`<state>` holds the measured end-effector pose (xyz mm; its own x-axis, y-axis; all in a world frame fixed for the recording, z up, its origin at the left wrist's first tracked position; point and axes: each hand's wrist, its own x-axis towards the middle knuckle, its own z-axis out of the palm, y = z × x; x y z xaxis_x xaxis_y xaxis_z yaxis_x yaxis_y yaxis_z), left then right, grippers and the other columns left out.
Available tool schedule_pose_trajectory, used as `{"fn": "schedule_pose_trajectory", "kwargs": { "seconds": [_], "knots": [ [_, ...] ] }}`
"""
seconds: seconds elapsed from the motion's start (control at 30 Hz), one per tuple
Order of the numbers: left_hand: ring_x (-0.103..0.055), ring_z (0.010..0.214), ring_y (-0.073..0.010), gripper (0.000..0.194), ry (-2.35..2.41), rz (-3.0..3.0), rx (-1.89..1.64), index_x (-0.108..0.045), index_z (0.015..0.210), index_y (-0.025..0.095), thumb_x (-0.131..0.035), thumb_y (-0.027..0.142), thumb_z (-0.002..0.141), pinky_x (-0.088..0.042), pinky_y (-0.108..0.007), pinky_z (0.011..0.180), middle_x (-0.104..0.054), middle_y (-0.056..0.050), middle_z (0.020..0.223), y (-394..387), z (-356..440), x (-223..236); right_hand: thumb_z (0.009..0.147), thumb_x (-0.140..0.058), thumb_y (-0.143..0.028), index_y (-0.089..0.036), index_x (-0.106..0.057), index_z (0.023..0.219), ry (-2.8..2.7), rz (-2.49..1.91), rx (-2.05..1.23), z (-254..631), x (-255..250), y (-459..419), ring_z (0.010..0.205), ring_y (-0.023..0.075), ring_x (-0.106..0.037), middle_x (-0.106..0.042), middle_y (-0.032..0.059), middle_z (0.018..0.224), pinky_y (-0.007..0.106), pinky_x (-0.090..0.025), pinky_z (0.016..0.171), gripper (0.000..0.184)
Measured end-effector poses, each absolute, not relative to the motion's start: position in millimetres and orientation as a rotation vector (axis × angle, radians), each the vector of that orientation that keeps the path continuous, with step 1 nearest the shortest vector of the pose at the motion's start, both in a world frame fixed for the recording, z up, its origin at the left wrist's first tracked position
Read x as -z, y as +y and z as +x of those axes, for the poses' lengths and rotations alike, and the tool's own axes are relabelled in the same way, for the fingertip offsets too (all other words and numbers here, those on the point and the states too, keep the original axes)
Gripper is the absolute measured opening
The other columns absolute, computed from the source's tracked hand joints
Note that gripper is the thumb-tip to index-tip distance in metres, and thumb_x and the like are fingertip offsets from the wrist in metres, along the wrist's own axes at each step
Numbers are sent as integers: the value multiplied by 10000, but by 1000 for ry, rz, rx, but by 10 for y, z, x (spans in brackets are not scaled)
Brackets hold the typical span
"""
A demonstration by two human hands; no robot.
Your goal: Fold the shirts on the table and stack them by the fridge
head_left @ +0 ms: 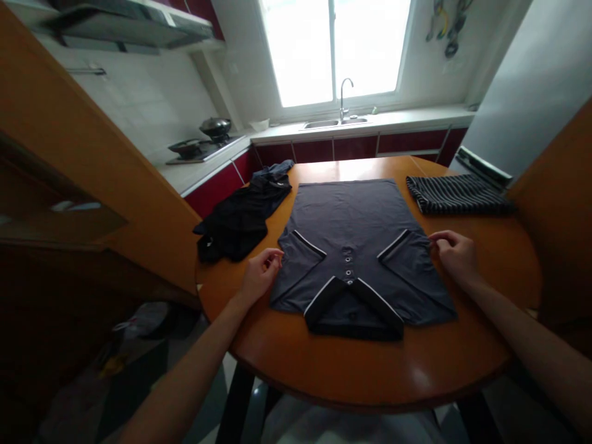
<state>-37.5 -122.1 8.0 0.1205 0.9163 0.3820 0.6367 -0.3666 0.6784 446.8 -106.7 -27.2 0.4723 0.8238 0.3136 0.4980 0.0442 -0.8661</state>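
A dark grey polo shirt (351,222) with white trim lies flat on the round orange table (361,370), collar toward me, both sleeves folded inward. My left hand (259,275) pinches the shirt's left edge near the folded sleeve. On the other side, my right hand (456,254) is closed on the shirt's right edge at the sleeve fold.
A crumpled black garment (240,219) lies at the table's left rim. A folded striped cloth (457,195) sits at the far right. Beyond are a counter with a sink (335,122), a stove with pans (201,145), and wooden panels on both sides.
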Motion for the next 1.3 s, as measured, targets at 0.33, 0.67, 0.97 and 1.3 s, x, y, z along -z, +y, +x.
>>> {"fn": "schedule_pose_trajectory", "kwargs": {
  "seconds": [0.33, 0.67, 0.97, 1.3],
  "knots": [
    [-547, 651, -134, 182, 1300, 2361, -692, -629, 830, 195, -606, 358, 906, -426, -245, 599, -610, 1, 740, -1359, -448, -134, 735, -518, -228, -159, -716, 772, -1209, -1631, -383, 4436, 248, -1098, 714, 215, -652, -707, 70, 710, 307, -480, 713, 213],
    [-547, 767, -176, 65, 1354, 2617, -417, -565, 806, 219, -571, 182, 859, -428, -287, 713, -573, -10, 786, -1791, -618, -280, 729, -515, -222, -168, -725, 762, -1227, -1625, -378, 4441, 267, -1082, 712, 218, -665, -713, 65, 712, 306, -483, 698, 219],
    [-608, 854, -201, 211, 1295, 2589, -402, -674, 883, 230, -502, 292, 988, -478, -324, 804, -668, -45, 866, -1878, -755, -341, 733, -516, -219, -178, -725, 761, -1247, -1638, -368, 4447, 277, -1088, 717, 223, -670, -717, 66, 717, 312, -486, 693, 215],
    [-533, 1331, -243, 409, 1379, 2485, -813, -615, 1330, 202, -380, 376, 1045, -396, -419, 1154, -593, -97, 1411, -1205, -256, -281, 723, -503, -228, -191, -718, 752, -1274, -1625, -371, 4430, 276, -1086, 696, 210, -665, -711, 48, 702, 297, -493, 662, 219]
  ]
}}
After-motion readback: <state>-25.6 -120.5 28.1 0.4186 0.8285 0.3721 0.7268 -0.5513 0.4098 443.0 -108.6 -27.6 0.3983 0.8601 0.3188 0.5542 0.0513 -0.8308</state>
